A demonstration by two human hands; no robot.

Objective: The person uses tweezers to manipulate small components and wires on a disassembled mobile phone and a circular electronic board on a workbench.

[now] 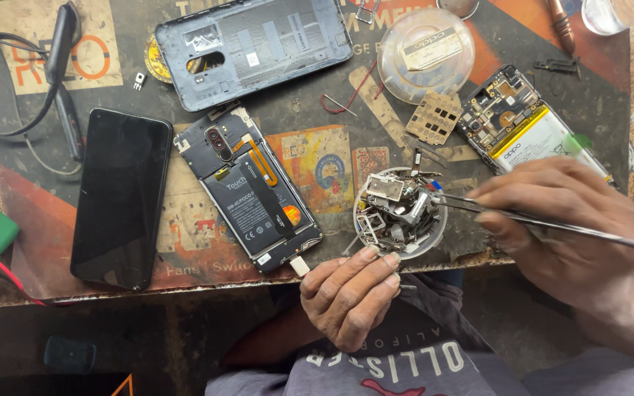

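My right hand (566, 220) pinches metal tweezers (478, 209), and their tips reach into a small round clear dish (434, 238) filled with several small metal phone parts. My left hand (350, 293) rests with curled fingers at the table's front edge, its fingertips touching the dish's near rim and holding nothing that I can see. An opened phone (247, 191) with its battery and orange flex cable exposed lies just left of the dish.
A black phone (122, 198) lies screen-up at the left. A grey back cover (254, 48) lies at the top. A clear round lid (425, 55), a gold mesh piece (434, 117) and a second opened phone (526, 125) sit at the right. Cables lie far left.
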